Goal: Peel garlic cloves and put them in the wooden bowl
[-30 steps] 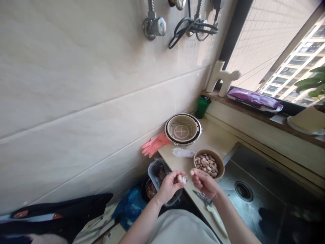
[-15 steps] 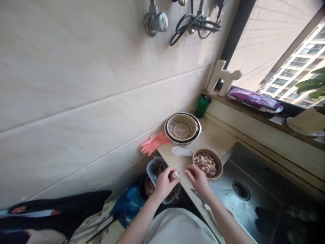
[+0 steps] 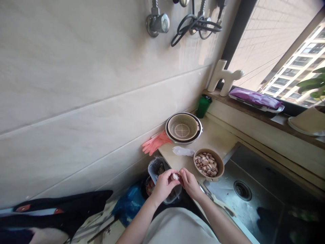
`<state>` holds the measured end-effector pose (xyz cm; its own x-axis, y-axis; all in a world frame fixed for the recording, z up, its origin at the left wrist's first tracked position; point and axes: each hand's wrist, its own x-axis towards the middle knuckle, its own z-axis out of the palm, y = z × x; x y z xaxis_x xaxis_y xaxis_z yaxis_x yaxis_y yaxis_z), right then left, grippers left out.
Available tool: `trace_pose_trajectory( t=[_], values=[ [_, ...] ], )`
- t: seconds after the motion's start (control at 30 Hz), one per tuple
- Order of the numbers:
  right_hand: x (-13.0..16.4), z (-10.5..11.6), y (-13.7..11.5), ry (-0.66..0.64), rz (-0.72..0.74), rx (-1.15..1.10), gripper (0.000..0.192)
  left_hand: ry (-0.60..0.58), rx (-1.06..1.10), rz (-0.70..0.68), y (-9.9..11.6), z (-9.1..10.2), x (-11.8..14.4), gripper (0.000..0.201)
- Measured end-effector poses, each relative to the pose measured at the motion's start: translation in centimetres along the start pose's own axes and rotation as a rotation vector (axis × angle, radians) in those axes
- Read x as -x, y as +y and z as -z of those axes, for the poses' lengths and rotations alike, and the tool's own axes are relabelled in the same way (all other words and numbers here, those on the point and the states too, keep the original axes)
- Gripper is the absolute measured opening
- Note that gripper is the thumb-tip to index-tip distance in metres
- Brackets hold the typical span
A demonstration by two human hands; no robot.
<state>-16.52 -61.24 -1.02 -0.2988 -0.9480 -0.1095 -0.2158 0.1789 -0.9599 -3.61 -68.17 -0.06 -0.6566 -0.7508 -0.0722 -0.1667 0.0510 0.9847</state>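
Observation:
My left hand [image 3: 164,184] is closed around a small pale garlic bulb [image 3: 175,176], which shows between thumb and fingers. My right hand [image 3: 190,183] meets it from the other side, thumb and fingers pinched at the bulb's right edge. Both hands are over a lined trash bin [image 3: 153,168] beside the counter edge. To the right of my hands, a tan bowl [image 3: 221,172] full of loose garlic cloves [image 3: 206,163] stands at the corner of the sink. Partly behind my right forearm lies a pale-handled tool [image 3: 223,205], probably scissors.
A tan strainer [image 3: 183,127] sits in a round pot on the counter, beside pink rubber gloves [image 3: 157,142] and a crumpled clear plastic piece [image 3: 183,151]. A green cup [image 3: 203,107] stands in the corner. The steel sink [image 3: 264,200] is at right, a blue bag [image 3: 130,203] below left.
My right hand has moved left from beside the bowl to the garlic bulb in my left hand. The bowl is now fully uncovered.

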Motion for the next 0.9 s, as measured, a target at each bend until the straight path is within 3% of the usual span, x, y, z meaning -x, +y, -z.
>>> trace_pose_trajectory(
  t=[0.07, 0.13, 0.27, 0.33, 0.4, 0.57, 0.67, 0.9],
  values=[
    [-0.1, 0.8, 0.5, -0.014, -0.061, -0.131, 0.038, 0.007, 0.141, 0.040, -0.2, 0.2, -0.1, 0.032],
    [-0.3, 2.9, 1.4, 0.077, -0.072, -0.100, 0.037, 0.009, 0.248, 0.066, -0.4, 0.4, -0.2, 0.034],
    [-0.9, 9.2, 3.2, 0.464, -0.032, 0.340, 0.034, 0.006, 0.289, 0.059, -0.7, 0.6, -0.2, 0.038],
    [-0.9, 10.8, 3.3, 0.562, -0.035, 0.546, 0.034, 0.024, 0.237, 0.038, -0.7, 0.5, -0.3, 0.038],
    [-0.6, 10.1, 2.5, 0.508, -0.016, 0.642, 0.033, 0.060, 0.124, 0.006, -0.6, 0.4, -0.3, 0.035],
    [0.6, 2.7, -1.0, 0.021, 0.078, 0.399, 0.028, 0.065, -0.248, -0.135, -0.1, 0.1, -0.2, 0.025],
    [0.8, 0.1, -1.9, -0.029, 0.090, 0.424, 0.029, 0.043, -0.359, -0.212, 0.1, 0.0, 0.0, 0.026],
    [0.4, -0.3, -0.9, -0.061, 0.130, 0.416, 0.034, 0.052, -0.426, -0.270, -0.7, -0.1, 0.5, 0.031]
  ],
)
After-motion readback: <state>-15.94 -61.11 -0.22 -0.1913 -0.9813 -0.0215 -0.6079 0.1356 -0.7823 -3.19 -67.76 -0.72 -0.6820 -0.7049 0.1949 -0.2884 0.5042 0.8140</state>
